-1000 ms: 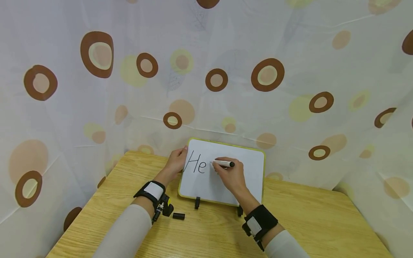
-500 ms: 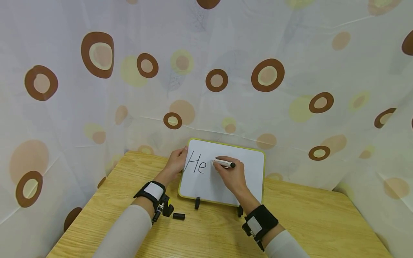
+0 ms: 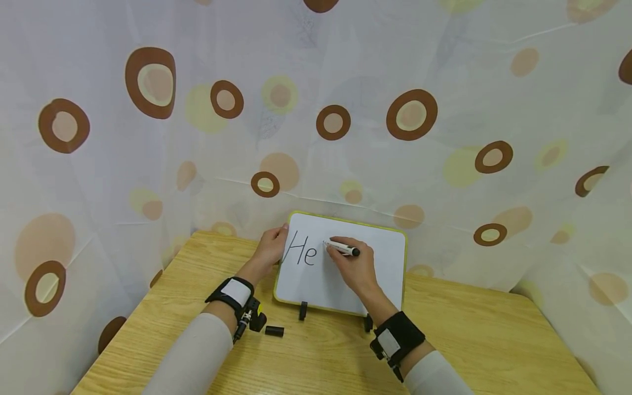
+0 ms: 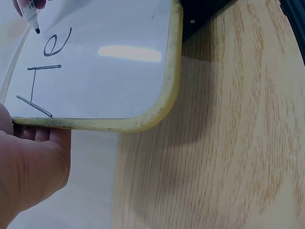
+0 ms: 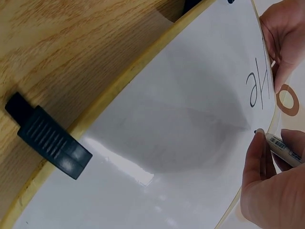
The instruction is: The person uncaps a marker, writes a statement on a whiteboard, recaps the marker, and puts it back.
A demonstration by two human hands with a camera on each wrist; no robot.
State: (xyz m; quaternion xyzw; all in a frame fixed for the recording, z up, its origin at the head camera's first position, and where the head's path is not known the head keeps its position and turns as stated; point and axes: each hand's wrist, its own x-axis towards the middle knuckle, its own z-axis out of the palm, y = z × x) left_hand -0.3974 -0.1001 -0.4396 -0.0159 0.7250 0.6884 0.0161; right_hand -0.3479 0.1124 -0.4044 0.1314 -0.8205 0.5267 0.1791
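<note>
A whiteboard point(image 3: 340, 285) with a yellow frame leans back on black feet on the table, the letters "He" written in black at its left. My left hand point(image 3: 270, 247) grips the board's left edge; in the left wrist view the fingers point(image 4: 59, 138) go behind the frame and the thumb lies on the front side. My right hand point(image 3: 356, 269) pinches a white marker point(image 3: 343, 248) with a black end, its tip just right of the "e". Whether the tip touches the board, I cannot tell. A black marker cap point(image 3: 274, 331) lies on the table below the board.
The wooden table point(image 3: 316, 362) runs up to a patterned curtain point(image 3: 365, 164) behind and beside it. Black stand feet point(image 3: 303, 311) stick out under the board's lower edge. Both wrists carry black straps point(image 3: 400, 340) with small devices.
The marker's tip has risen slightly on the board with my right hand. My left hand stays on the edge, and the written letters look the same.
</note>
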